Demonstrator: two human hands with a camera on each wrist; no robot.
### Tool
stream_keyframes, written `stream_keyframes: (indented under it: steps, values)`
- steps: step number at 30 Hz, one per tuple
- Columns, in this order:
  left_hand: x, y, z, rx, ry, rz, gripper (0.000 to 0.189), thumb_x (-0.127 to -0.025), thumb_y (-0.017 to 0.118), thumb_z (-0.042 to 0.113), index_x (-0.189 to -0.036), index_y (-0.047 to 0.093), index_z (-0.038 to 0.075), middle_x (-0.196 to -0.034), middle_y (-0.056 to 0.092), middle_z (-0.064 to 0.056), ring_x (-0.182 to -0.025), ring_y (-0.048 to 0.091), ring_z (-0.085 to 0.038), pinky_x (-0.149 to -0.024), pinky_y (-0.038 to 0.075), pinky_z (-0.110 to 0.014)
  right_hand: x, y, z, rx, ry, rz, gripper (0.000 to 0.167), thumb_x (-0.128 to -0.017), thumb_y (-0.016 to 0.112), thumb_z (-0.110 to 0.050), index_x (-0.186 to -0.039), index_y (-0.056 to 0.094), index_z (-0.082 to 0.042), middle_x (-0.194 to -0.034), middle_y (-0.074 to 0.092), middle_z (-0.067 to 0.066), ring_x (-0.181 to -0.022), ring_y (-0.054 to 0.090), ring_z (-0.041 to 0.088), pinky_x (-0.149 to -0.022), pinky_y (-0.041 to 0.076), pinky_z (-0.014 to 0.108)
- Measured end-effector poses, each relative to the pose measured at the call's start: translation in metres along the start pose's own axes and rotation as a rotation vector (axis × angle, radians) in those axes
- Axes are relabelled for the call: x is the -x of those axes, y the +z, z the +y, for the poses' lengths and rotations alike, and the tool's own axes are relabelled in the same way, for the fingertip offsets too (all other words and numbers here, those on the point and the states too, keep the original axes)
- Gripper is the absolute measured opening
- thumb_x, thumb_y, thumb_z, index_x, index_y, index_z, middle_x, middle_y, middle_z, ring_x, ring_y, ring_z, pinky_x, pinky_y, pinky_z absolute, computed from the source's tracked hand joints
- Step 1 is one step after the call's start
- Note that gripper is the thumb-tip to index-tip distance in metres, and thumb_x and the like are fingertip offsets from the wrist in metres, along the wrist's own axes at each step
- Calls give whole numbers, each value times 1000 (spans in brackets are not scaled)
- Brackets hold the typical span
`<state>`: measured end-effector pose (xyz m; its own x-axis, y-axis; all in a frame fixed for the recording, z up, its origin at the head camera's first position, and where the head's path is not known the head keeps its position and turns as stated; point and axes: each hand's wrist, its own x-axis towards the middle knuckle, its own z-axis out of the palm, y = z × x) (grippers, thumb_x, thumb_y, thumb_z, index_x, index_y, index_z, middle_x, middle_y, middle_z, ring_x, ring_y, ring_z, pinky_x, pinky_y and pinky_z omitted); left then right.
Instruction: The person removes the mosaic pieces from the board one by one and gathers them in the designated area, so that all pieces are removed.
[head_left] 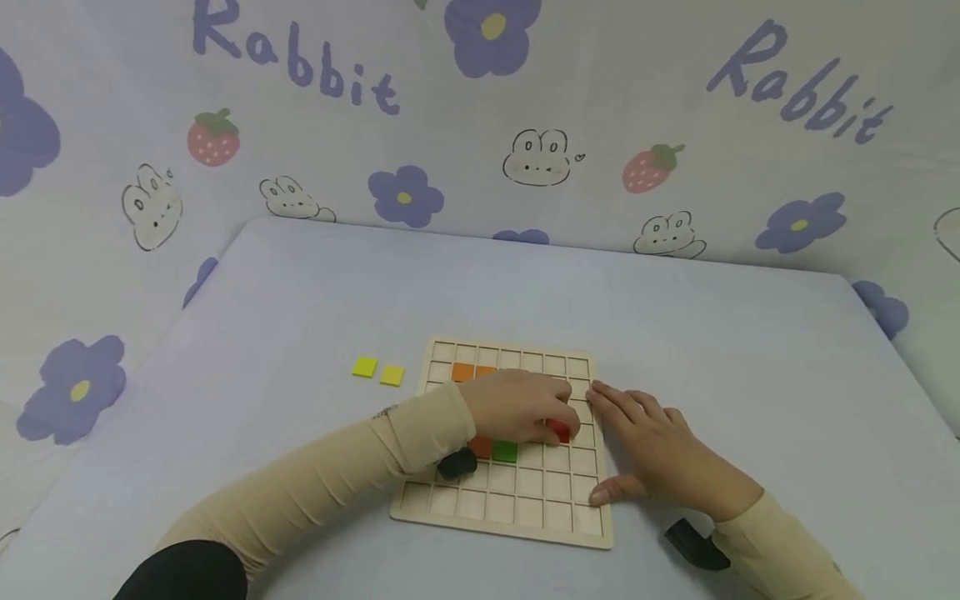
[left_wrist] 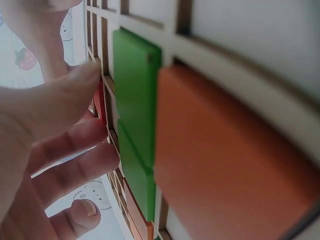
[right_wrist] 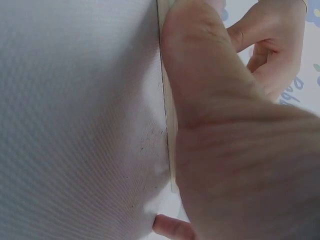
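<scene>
Red square tile [head_left: 558, 431] at right-side cell of wooden grid board [head_left: 528, 482], pinched by left hand [head_left: 517, 402] with curled fingers, right hand [head_left: 660, 454] with fingers outstretched at the board's right edge, green tile [head_left: 505, 451] and orange tiles [head_left: 462, 372] farther left, yellow tiles [head_left: 365, 367] beside the board.

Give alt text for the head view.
A left hand pinches a red tile at a wooden grid board while the right hand rests along its right edge. Orange tiles and a green tile fill cells; two yellow tiles lie left of the board on the white table.
</scene>
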<state>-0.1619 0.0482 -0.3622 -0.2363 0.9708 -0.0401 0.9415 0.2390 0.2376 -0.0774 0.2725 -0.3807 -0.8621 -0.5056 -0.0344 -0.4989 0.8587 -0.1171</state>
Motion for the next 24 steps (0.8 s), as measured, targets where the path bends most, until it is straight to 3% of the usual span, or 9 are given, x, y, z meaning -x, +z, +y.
stream_keyframes:
  steps: [13,19,24]
  values:
    - [4,-1,0,-45,12,18,15,-94,60,24,-107,67,22,-93,58,2,-75,49,-8,-64,38,-17,-3,-1,0,4,-4,-3,116,-65,50,-84,-148,28,-5,-153,31,11,-130,37,36,-84,42,53]
    - [6,-1,1,-43,-5,16,16,-93,62,29,-107,65,22,-95,59,3,-76,50,-7,-66,41,-17,-2,-1,-1,0,-3,-5,116,-66,50,-83,-148,28,-5,-153,31,11,-129,38,35,-84,42,54]
    - [7,1,2,-43,21,54,15,-93,64,28,-107,65,22,-94,60,4,-78,52,-7,-68,42,-16,-1,0,-2,3,12,-7,117,-65,50,-84,-148,28,-5,-153,31,11,-129,38,36,-82,42,52]
